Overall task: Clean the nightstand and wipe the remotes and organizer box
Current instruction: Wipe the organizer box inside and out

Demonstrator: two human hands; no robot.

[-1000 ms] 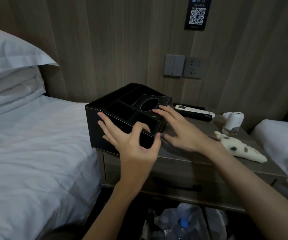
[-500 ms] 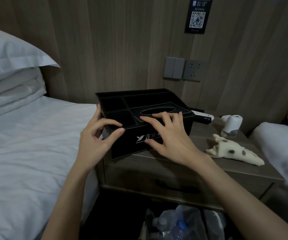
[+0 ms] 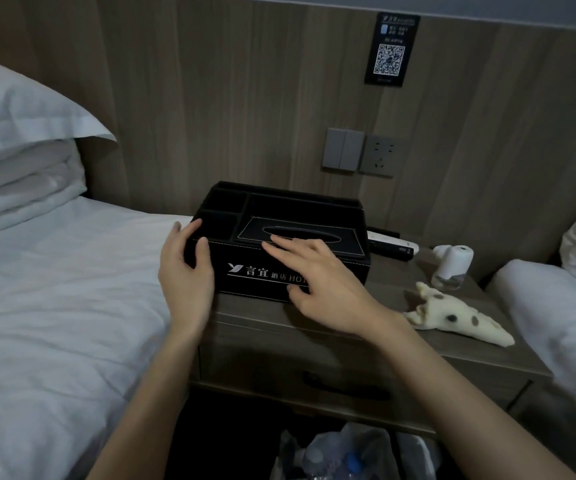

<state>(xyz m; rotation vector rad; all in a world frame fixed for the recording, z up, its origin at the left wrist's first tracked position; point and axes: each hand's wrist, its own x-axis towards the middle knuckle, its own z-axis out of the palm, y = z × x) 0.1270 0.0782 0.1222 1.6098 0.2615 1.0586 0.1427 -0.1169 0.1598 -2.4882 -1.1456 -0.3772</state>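
A wood-grain panel wall (image 3: 245, 98) rises behind the bench (image 3: 348, 344), with a strip of grey wall (image 3: 452, 8) above it. On the panel above the bench sit a grey double switch (image 3: 343, 149) and a socket (image 3: 380, 156), and higher still a black QR sign (image 3: 391, 50). Left of the bench lies a white bed (image 3: 54, 289) with stacked pillows (image 3: 19, 109); right of it, more white bedding (image 3: 556, 306). The light is dim.

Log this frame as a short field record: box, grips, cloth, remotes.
organizer box: upright on the nightstand, left part
left grip: holds the box's front-left corner
right grip: fingers flat on the box top, thumb on its front
cloth: lying on the nightstand right of the box, untouched
remotes: behind the box's right end, partly hidden
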